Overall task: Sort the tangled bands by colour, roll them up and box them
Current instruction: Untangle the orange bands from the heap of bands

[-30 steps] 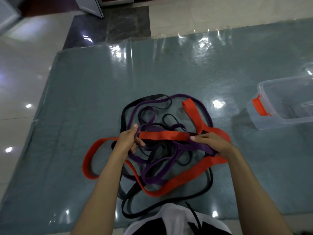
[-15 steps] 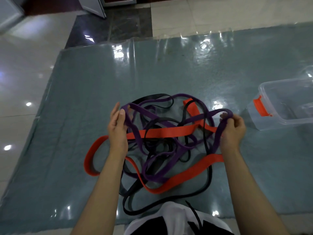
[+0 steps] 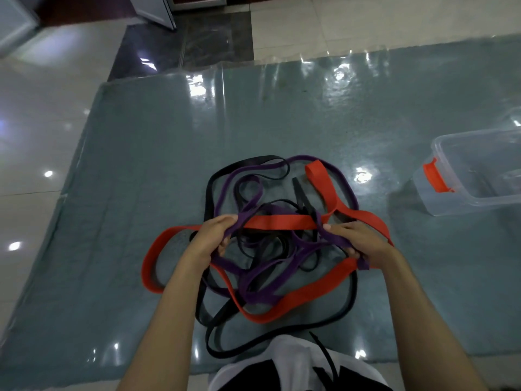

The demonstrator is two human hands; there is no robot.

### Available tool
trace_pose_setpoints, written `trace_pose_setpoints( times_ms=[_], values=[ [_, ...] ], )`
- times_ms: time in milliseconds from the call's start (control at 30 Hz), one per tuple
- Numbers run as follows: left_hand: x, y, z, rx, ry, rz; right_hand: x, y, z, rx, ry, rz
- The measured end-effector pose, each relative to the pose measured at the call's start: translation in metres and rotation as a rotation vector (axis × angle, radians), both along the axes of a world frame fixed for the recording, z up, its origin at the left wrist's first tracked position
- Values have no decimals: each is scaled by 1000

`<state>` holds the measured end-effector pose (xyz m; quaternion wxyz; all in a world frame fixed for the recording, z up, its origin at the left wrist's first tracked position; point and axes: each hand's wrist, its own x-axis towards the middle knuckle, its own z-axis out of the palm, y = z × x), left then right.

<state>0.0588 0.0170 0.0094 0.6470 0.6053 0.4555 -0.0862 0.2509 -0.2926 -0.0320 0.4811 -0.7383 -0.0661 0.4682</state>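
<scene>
The left hand point(image 3: 210, 239) and right hand point(image 3: 359, 241) are each gripping a purple band point(image 3: 253, 289) with curled fingers, in the middle of the tangle. A red band point(image 3: 282, 221) and black band point(image 3: 282, 338) are lying interlaced on the blue-grey mat point(image 3: 141, 165). The clear box point(image 3: 476, 176) is sitting well apart, at right.

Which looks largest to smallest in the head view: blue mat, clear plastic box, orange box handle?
1. Blue mat: fills most of the frame.
2. Clear plastic box: cut off by the right edge, so its full extent is unseen.
3. Orange box handle: smallest.
</scene>
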Motion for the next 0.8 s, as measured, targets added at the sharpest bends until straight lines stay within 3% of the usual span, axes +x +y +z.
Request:
trace_pose_setpoints(
  times_ms=[133,300,500,700,800],
  values=[
    [4,5,5,55,-162,106,10,-5,5,19,-12,129],
    [9,0,13,16,-384,116,18,-4,-1,99,-136,61],
    [24,-8,37,-131,-672,387,19,7,-3,204,-358,-429],
    [26,-3,56,-177,-932,506,23,22,21,772,-54,-841],
    [25,4,57,-108,-882,540,28,24,26,813,66,-941]
  ],
)
